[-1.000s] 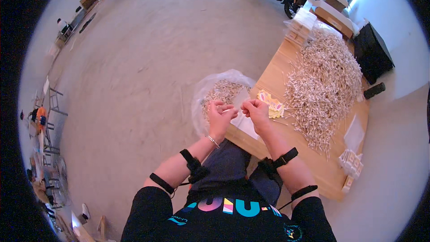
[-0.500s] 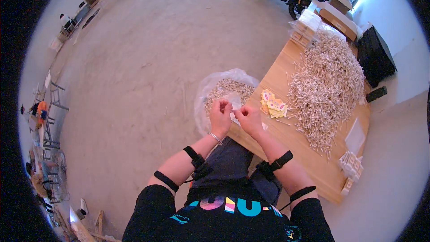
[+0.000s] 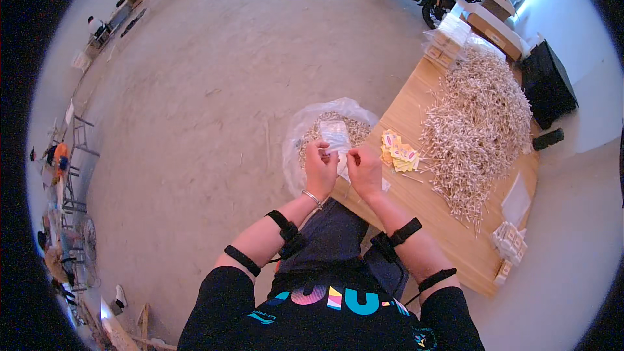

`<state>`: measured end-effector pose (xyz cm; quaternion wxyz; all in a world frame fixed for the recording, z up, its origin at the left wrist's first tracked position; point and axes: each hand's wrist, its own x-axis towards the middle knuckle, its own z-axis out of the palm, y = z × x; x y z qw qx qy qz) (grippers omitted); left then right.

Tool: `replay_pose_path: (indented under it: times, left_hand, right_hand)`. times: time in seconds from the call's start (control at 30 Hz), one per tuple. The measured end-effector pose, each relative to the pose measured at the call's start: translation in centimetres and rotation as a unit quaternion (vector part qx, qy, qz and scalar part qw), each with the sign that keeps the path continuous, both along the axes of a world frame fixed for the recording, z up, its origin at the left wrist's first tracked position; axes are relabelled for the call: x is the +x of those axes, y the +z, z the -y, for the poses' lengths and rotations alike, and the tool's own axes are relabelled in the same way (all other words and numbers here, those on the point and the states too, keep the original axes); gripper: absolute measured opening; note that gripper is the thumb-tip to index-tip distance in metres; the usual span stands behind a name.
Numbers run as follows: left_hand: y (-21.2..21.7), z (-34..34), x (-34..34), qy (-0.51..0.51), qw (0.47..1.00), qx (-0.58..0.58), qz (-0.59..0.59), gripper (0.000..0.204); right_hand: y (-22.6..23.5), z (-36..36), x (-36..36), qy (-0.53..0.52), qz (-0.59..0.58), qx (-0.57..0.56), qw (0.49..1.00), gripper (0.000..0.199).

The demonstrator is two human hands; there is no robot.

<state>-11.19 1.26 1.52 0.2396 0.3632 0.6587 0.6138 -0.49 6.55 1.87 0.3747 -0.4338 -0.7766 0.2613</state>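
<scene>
"Just off the table's (image 3: pixel 448 237) left edge, near its front corner, what is that?"

"A small plastic bag (image 3: pixel 334 132), clear, above a big bag (image 3: pixel 293 119) of cotton swabs (image 3: pixel 355 129)."

"How are the hands on it?"

"The right hand (image 3: pixel 364 170) looks pinched closed on its near end. The left hand (image 3: pixel 320 174) has fingers curled at that end too; I cannot tell whether they grip."

"And how would it handle?"

"Very light, I'd judge: limp, probably slippery, apt to crease. Best taken by the near end's two corners, between finger and thumb."

"What's on the table?"

"Yellow cards (image 3: pixel 399 151) by the left edge, a swab pile (image 3: pixel 478 117) to their right."
</scene>
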Motion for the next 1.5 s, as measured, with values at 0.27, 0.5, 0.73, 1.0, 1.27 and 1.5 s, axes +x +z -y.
replay_pose_path:
  times: [0.27,0.5,0.73,1.0,1.27,1.5]
  left_hand:
    - [-1.2,0.5,-1.0,-0.006,0.993,0.027,-0.113,0.022]
    - [-1.4,0.7,-1.4,-0.032,0.988,0.018,-0.147,0.026]
    - [-2.7,0.8,-1.4,-0.020,0.977,-0.020,-0.209,0.033]
    - [-2.8,1.4,-2.7,0.042,0.991,-0.123,-0.041,0.029]
    - [-3.0,0.9,-3.7,-0.030,0.977,-0.208,-0.044,0.019]
    - [-3.7,0.9,-4.2,-0.001,0.948,-0.101,0.300,0.020]
  right_hand:
    - [0.7,-0.1,-0.5,0.028,-0.014,-0.072,0.997,0.013]
    - [-0.4,-0.4,-0.8,0.053,0.026,-0.017,0.998,0.008]
    - [-0.4,0.6,-1.7,0.091,0.036,-0.012,0.995,0.006]
    - [-1.3,-1.5,-1.7,0.082,0.034,-0.015,0.996,0.006]
    - [-2.4,-1.5,-4.2,0.136,0.060,0.052,0.987,0.004]
    - [-2.8,-2.5,-4.2,0.101,0.062,0.071,0.991,0.003]
